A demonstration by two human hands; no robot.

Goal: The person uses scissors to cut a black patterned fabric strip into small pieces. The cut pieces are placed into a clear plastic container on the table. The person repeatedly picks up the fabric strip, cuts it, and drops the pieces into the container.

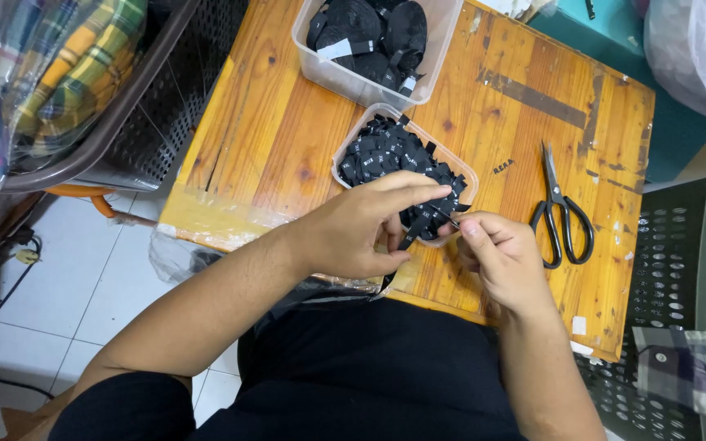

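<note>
Ribbon [409,238]: thin black strip over bench [271,139] front edge, likely light, limp | left hand [361,229] pinches its upper part; right hand [504,257] grips end | best held at ends | tub [345,167] of cut labels just behind.

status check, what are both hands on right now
Left hand and right hand both pinching a black label strip. Held over tub of cut labels. Scissors lie idle to the right, nothing in the way.

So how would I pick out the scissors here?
Start at the wooden table. On its right side, past the small tub of black labels, lie the scissors. They are the only metal tool there, black-handled, lying alone on bare wood.
</note>
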